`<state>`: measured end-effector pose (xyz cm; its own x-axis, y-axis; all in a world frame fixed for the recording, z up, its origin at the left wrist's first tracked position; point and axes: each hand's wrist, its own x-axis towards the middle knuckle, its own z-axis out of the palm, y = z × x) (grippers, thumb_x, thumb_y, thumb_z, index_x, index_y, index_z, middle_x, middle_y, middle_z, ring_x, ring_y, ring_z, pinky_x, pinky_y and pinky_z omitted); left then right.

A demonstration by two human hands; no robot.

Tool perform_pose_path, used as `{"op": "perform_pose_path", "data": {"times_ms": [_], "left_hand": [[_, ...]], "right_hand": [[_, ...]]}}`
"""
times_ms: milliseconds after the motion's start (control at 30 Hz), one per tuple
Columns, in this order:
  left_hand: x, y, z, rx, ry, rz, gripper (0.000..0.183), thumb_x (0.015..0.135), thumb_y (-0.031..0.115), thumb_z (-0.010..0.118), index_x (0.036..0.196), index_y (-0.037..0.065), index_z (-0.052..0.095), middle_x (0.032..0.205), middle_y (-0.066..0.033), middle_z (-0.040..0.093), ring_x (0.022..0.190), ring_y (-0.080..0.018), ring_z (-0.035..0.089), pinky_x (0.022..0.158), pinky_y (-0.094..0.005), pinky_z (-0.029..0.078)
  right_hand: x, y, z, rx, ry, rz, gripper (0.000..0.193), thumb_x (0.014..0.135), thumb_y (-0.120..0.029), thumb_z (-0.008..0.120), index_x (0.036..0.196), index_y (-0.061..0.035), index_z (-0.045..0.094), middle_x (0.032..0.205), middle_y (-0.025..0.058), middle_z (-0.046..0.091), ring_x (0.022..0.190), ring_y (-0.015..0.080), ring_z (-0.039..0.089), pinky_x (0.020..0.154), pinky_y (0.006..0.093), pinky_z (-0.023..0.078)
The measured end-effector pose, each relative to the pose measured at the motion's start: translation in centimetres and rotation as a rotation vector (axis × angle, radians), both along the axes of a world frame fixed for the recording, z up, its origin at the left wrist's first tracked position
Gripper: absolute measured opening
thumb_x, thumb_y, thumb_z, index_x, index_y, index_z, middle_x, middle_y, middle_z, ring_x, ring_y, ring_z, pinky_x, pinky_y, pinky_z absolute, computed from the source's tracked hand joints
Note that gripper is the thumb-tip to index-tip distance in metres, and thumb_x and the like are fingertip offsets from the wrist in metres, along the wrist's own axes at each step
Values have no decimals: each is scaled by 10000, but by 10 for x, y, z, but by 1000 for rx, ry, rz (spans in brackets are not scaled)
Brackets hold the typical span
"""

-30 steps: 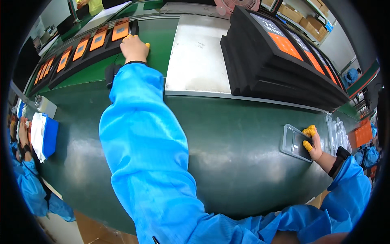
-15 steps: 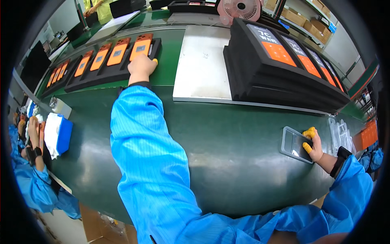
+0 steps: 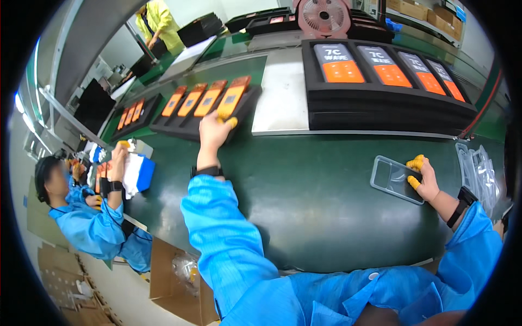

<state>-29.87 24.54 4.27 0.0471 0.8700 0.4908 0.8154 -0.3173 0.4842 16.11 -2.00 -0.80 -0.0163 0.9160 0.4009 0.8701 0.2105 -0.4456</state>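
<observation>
My left arm stretches out to a black foam tray holding several orange phones. At its right end, the fingers of my left hand, with yellow finger covers, close on the lower end of the last orange phone; the hand partly hides the contact. That phone still lies along its slot. On the right, my right hand grips a clear phone case with a grey rim by its right edge. Yellow covers sit on its thumb and fingers. The case is held low over the green table.
Several clear plastic cases lie beyond my right hand. Black foam trays of grey-and-orange phones stand stacked at the back right, near a white board and pink fan. At left, a co-worker works beside a blue box.
The view has shifted, so the trays appear farther right. My left hand has slid toward the phone's lower end, uncovering more of it. My right hand still holds the clear phone case.
</observation>
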Motion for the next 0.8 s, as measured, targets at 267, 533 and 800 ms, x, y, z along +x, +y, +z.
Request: {"op": "perform_pose_path", "data": {"times_ms": [267,533,800], "left_hand": [[13,-151,14,-261,-198,-83,240,588,39,737,769,-11,587,598,13,503,536,-59,429,486,-202,373],[67,-259,-24,-121,-207,-128,262,593,57,744,784,-14,580,550,21,441,490,-51,365,442,-198,324],[138,-342,-37,-189,-134,-29,266,593,108,756,755,-17,587,544,-25,467,483,-73,394,446,-220,355]], "right_hand": [[-1,2,-2,21,84,-14,240,619,-79,636,846,-38,574,812,125,537,844,327,497,836,381,383],[6,2,-3,-20,152,115,208,642,-77,601,849,-61,595,855,96,554,832,274,524,755,343,421],[35,4,-9,-126,118,377,201,706,-21,546,899,-50,597,896,110,564,936,293,499,849,357,380]]}}
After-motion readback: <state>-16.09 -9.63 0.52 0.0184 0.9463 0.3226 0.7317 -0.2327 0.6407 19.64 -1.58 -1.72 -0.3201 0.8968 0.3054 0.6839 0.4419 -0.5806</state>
